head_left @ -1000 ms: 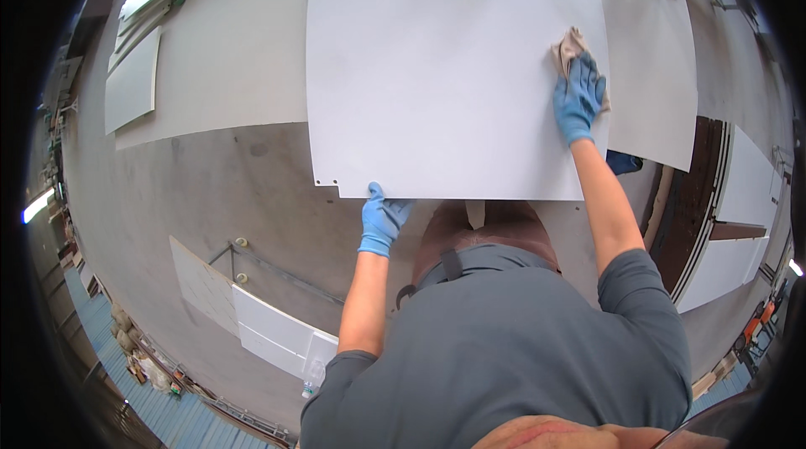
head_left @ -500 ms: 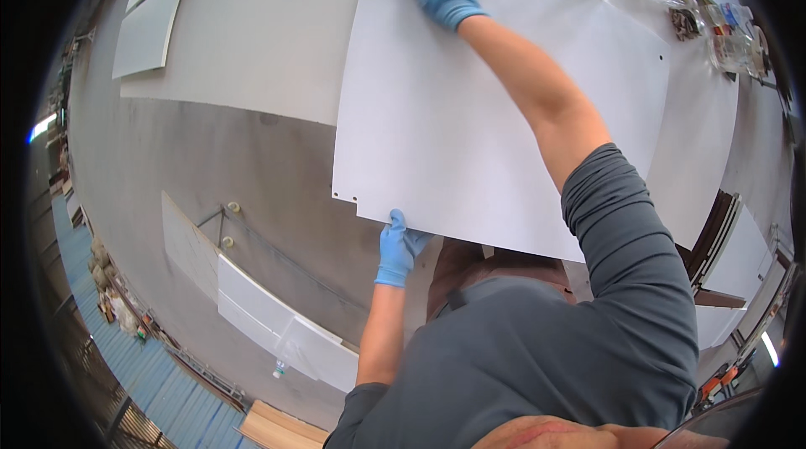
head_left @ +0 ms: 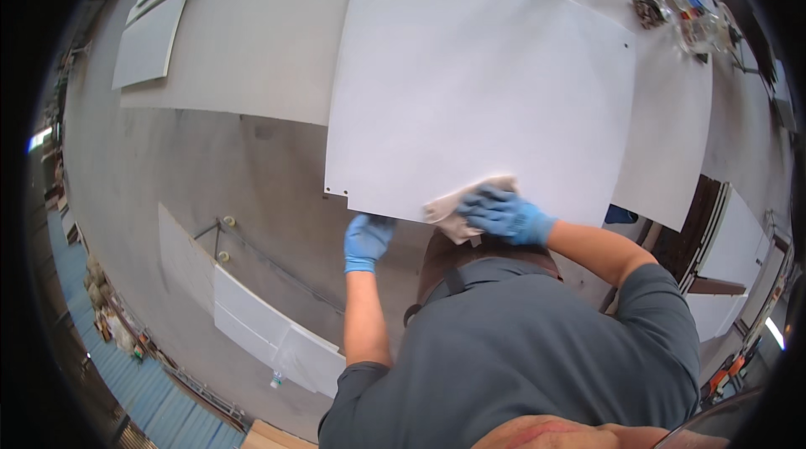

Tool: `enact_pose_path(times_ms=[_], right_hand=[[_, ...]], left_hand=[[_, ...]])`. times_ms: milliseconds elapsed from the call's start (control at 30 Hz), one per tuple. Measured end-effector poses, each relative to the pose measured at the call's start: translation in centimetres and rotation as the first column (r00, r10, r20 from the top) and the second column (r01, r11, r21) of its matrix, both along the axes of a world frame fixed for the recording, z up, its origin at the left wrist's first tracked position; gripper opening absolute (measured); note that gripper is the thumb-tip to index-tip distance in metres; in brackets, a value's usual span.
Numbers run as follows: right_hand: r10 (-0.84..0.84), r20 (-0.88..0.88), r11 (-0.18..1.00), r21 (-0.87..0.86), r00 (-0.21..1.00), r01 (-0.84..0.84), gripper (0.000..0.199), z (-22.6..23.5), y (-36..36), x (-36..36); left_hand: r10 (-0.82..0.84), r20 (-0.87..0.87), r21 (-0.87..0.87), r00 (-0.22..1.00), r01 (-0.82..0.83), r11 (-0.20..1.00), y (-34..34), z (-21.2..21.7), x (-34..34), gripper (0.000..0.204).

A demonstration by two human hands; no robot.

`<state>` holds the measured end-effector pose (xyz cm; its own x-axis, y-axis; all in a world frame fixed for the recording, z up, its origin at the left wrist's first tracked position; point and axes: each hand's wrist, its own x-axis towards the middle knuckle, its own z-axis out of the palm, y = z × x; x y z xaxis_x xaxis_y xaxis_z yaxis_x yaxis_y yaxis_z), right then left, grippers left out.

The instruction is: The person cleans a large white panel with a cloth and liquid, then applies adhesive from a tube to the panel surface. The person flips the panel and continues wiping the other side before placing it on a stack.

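A large white panel (head_left: pixel 478 88) lies flat on a pale worktable (head_left: pixel 252 54). My right hand (head_left: pixel 501 214), in a blue glove, presses a crumpled beige cloth (head_left: pixel 453 207) against the panel's near edge. My left hand (head_left: pixel 367 239), also blue-gloved, grips the panel's near edge close to its notched left corner. My grey-shirted torso fills the lower middle of the view.
Clear bottles and small clutter (head_left: pixel 672 4) sit at the table's far right. A smaller white panel (head_left: pixel 149 44) lies at the far left. More white boards (head_left: pixel 252 323) lean on a rack on the grey concrete floor at the lower left. Other panels (head_left: pixel 730 239) stand at the right.
My right hand has swept the cloth from the panel's far side back to its near edge. My left hand has stayed on the near edge. The view has shifted slightly.
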<state>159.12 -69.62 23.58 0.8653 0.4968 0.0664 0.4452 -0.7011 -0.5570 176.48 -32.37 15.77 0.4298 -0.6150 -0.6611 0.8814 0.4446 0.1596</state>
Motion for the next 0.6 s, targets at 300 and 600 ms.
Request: enact_pose_path(times_ms=[300,600], right_hand=[[-0.967,-0.024,-0.253,0.227,-0.254,0.94,0.034,-3.1,-13.9,-18.2],[-0.371,-0.866,-0.907,0.415,0.337,0.069,0.047,0.7,-18.0,-23.9]], left_hand=[[0.216,0.018,0.426,0.976,-0.203,0.882,-2.9,2.1,1.8,0.06],[-0.133,-0.057,0.579,0.989,0.141,0.803,-6.7,1.1,0.5,0.055]])
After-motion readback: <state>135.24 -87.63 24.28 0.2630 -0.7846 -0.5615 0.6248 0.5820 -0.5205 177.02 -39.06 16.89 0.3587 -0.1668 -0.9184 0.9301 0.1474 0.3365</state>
